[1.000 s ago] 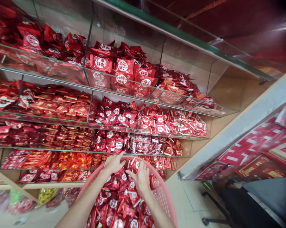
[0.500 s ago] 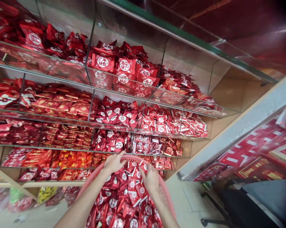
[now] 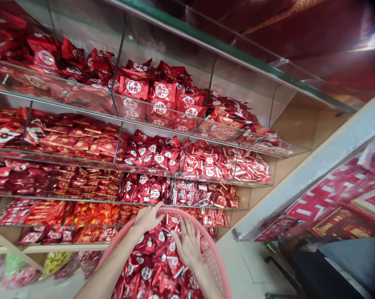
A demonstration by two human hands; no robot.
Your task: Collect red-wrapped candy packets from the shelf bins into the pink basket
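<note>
A pink plastic basket [image 3: 217,265] at the bottom middle is heaped with shiny red snack packets [image 3: 150,265] marked with white round labels. My left hand [image 3: 148,218] grips the basket's far rim, fingers curled over it. Over the packets near the far right of the heap lies my right hand [image 3: 189,245], its fingers spread and stretched flat on them. Both forearms reach up from the bottom edge.
Glass shelves [image 3: 112,112] with dividers fill the wall ahead, stacked with red packets in several rows. A white counter edge [image 3: 315,166] runs diagonally on the right, red boxes [image 3: 340,195] behind it. Pale floor tiles [image 3: 246,261] show beside the basket.
My right hand has slid from the basket's right rim back over the packets and flattened out. The left hand has stayed on the far rim. The view has shifted slightly.
</note>
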